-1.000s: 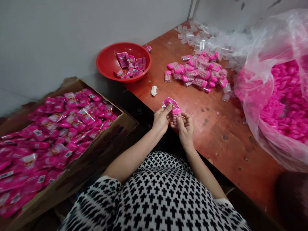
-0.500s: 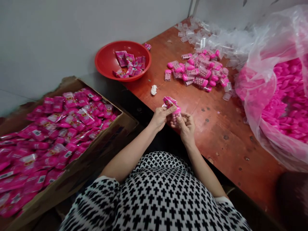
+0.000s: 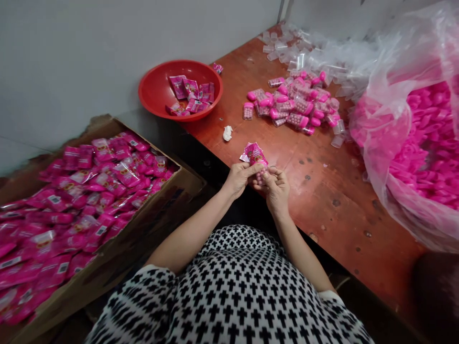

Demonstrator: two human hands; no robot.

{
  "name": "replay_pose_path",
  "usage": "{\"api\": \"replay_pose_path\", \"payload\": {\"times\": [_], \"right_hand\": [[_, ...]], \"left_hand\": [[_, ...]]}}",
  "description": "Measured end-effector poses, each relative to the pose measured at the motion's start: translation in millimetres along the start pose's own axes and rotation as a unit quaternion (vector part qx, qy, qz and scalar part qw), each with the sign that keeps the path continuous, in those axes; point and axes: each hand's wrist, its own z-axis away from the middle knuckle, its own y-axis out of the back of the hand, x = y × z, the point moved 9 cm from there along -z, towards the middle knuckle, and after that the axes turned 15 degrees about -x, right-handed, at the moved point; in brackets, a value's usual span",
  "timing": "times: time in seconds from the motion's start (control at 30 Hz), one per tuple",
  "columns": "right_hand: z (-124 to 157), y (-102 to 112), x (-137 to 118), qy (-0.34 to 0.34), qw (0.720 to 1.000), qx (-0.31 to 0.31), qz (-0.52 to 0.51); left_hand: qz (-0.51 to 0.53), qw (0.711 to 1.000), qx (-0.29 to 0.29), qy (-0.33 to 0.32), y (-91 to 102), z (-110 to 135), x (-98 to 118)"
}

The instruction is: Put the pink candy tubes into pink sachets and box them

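Note:
My left hand (image 3: 239, 177) pinches a pink printed packet (image 3: 254, 153) above the near edge of the red-brown table (image 3: 322, 191). My right hand (image 3: 275, 186) is closed round a small clear candy bottle with a pink cap (image 3: 261, 173), which sits mostly inside the packet's open mouth. Both hands meet over the table's edge, fingers curled. The bottle is largely hidden by the fingers and the packet.
A cardboard box (image 3: 143, 224) full of pink packets stands at my left. A red bowl (image 3: 158, 91) holds several packets. A pile of pink-capped bottles (image 3: 292, 105), loose clear containers (image 3: 304, 52) and a plastic bag of pink caps (image 3: 423, 143) lie on the table. A white scrap (image 3: 227, 133) lies near.
The packet has slid further down over the bottle, so less of the pink cap shows. Both hands stay in nearly the same spot.

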Motion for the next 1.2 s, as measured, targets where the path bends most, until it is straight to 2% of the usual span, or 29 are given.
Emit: {"api": "replay_pose_path", "payload": {"times": [0.2, 0.37, 0.47, 0.53, 0.63, 0.73, 0.83, 0.97, 1.03, 1.07, 1.13, 1.2], "right_hand": [[5.2, -5.0, 6.9, -0.036, 0.998, -0.042, -0.008], [14.1, 3.5, -1.7, -0.003, 0.999, 0.01, 0.033], [15.9, 3.0, -6.5, 0.009, 0.998, 0.015, 0.057], [15.5, 1.8, -2.1, -0.018, 0.999, 0.003, 0.03], [16.9, -0.2, 3.1, -0.054, 0.998, -0.012, -0.011], [19.2, 0.8, -4.1, -0.032, 0.999, 0.001, 0.016], [16.2, 2.8, -12.3, 0.005, 0.998, 0.017, 0.059], [-2.9, -10.7, -6.6, -0.013, 0.995, -0.061, 0.072], [-11.2, -22.2, -5.0, -0.023, 0.991, -0.109, 0.078], [-13.9, -27.4, -5.8, -0.024, 0.988, -0.127, 0.08], [-16.5, -34.0, -10.1, -0.021, 0.985, -0.147, 0.083], [-16.9, -31.1, -17.1, -0.012, 0.986, -0.134, 0.095]], "left_hand": [[0.054, 0.997, 0.051, -0.019, 9.1, 3.3, 7.9], [0.028, 0.998, 0.059, -0.013, 4.4, 8.7, 6.1], [0.028, 0.997, 0.063, -0.024, 3.8, 11.0, 6.0], [0.043, 0.998, 0.046, -0.029, 2.8, 11.2, 6.6], [0.05, 0.999, -0.014, -0.001, -3.1, 11.0, 3.7], [0.011, 0.997, -0.059, 0.039, -7.9, 13.9, -2.0], [0.004, 0.998, -0.048, 0.046, -6.2, 17.7, -7.2], [0.038, 0.996, -0.059, 0.046, -7.1, 24.1, -11.2], [0.04, 0.997, -0.061, 0.034, -2.4, 32.2, -1.7], [0.039, 0.998, -0.042, 0.006, 5.2, 38.2, 10.0], [0.037, 0.993, 0.038, -0.101, 32.1, 56.4, 47.5], [0.032, 0.959, 0.138, -0.243, 64.5, 82.6, 90.2]]}}
